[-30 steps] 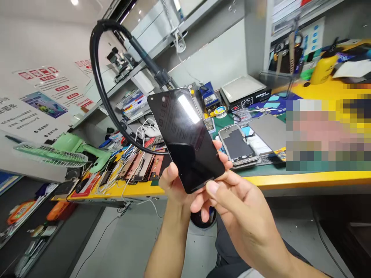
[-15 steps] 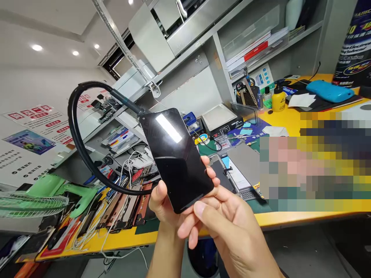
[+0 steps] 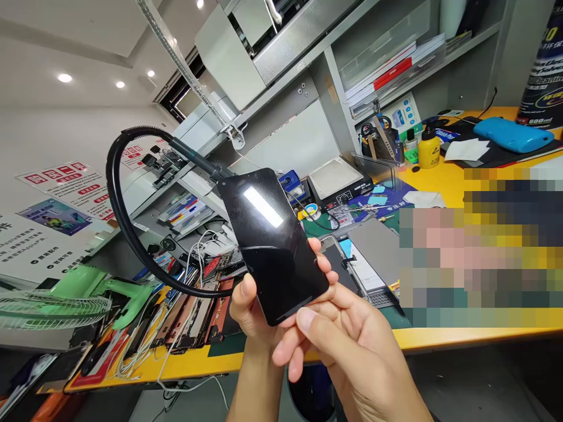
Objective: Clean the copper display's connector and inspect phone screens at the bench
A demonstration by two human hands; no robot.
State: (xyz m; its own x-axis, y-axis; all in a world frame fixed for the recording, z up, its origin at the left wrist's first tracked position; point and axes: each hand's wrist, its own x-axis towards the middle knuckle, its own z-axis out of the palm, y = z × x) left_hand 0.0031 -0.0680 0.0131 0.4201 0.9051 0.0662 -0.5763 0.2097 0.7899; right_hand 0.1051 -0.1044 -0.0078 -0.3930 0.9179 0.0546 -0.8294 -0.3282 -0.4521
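A black smartphone (image 3: 275, 252) is held up at a tilt above the bench, its glossy, dark front facing me. A bright strip of light reflects in its upper half. My left hand (image 3: 251, 310) grips it from below, thumb along the left edge and fingertips curled round the right edge. At the bottom edge my right hand (image 3: 352, 334) pinches the phone's lower right part between thumb and fingers. The phone's back is hidden. Behind its top end passes a thick black flexible hose (image 3: 116, 193), which loops out to the left.
On the yellow bench (image 3: 440, 335) lie a grey flat panel (image 3: 373, 243) and opened phone parts. Rows of phone frames (image 3: 189, 322) and white cables lie left, near a green fan (image 3: 74, 293). A yellow bottle (image 3: 428, 149) and blue case (image 3: 512, 135) stand back right. A blurred patch covers the right.
The whole view has shifted slightly, so the surroundings sit a little further right and lower. Both hands keep the same hold on the smartphone.
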